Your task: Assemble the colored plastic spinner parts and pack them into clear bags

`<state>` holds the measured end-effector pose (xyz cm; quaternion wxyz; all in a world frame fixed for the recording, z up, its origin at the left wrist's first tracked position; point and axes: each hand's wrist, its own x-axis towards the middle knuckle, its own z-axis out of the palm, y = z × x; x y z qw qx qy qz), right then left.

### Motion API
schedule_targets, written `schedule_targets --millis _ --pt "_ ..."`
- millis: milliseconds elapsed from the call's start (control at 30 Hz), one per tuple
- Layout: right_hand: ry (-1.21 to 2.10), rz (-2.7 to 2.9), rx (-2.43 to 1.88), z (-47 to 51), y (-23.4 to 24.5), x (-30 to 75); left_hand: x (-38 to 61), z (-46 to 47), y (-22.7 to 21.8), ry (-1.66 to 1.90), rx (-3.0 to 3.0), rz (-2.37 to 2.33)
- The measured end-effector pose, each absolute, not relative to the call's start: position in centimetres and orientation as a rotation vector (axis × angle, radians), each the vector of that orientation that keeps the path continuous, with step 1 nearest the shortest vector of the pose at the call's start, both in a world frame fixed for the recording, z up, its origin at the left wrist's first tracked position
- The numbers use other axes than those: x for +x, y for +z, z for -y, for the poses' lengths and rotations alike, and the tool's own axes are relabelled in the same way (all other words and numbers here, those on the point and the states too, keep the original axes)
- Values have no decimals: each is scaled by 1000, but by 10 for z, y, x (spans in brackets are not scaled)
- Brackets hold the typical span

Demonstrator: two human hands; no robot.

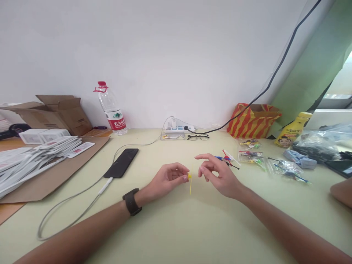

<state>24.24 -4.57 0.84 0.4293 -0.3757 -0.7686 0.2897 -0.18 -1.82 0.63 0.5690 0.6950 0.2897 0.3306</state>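
My left hand (167,178) pinches a small yellow plastic piece (189,177) between thumb and fingertips, above the middle of the table. A thin yellow stem hangs down from it. Just to the right hovers my right hand (218,176), apart from the yellow piece, with its index finger stretched out and the others loosely bent. Nothing shows between its fingers. Behind the right hand lie loose thin plastic pieces (227,158) in red, blue, white and black, partly hidden by it.
A black phone (121,163) on a cable lies left. Glasses (198,137) and a power strip (180,128) sit at the back. Clear bags of coloured parts (251,156), a striped bag (251,119) and a yellow bottle (293,130) stand right; a water bottle (112,110) back left.
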Motion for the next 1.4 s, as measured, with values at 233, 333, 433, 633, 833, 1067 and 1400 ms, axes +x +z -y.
schedule_targets --millis 233,333,433,633,833,1067,1400 --pt "496 1895 -857 57 1 232 -2 18 9 852 1559 -669" --pt "731 1847 -916 59 4 232 -3 17 10 877 1543 -693" --pt "1155 1707 -1009 57 13 234 -3 17 11 908 1537 -729" --pt "1149 1574 -918 48 9 232 -2 18 11 884 1543 -738" --pt "1151 1677 -913 48 0 226 -3 19 7 849 1546 -720" --pt "1119 1750 -916 52 2 223 -4 21 6 835 1599 -710" --pt "1144 1793 -917 51 -2 222 -1 20 3 823 1644 -652"
